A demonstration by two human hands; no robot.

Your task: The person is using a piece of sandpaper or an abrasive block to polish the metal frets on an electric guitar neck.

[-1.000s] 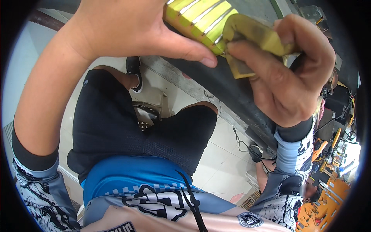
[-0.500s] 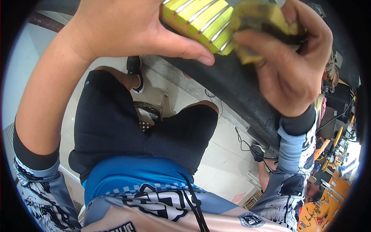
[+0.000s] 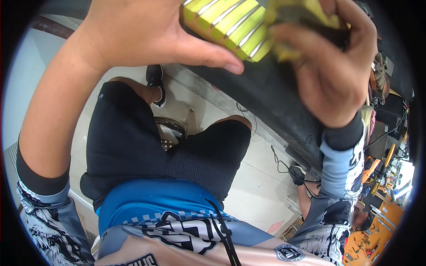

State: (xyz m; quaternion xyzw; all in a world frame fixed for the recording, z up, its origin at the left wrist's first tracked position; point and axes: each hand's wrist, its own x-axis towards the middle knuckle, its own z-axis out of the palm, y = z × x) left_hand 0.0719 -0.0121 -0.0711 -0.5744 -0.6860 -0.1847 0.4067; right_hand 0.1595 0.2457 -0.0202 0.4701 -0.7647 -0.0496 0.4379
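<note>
My left hand (image 3: pixel 146 33) grips a yellow ribbed block with silver grooves (image 3: pixel 226 24) near the top of the view, thumb stretched under it. My right hand (image 3: pixel 330 73) is closed on a yellow cloth or sponge (image 3: pixel 293 13) pressed against the block's right end. Most of the cloth is hidden by my fingers. Both hands are raised close to the camera, above my lap.
Below are my black shorts (image 3: pixel 146 150) and a blue patterned shirt (image 3: pixel 151 208). A dark bench edge (image 3: pixel 275 106) runs diagonally under the hands. Pale tiled floor (image 3: pixel 257 186) with cables lies beneath; orange tools and clutter (image 3: pixel 381 213) sit at the right.
My right hand has moved up and left over the block's end, covering more of the yellow cloth. The left hand and block stayed almost still.
</note>
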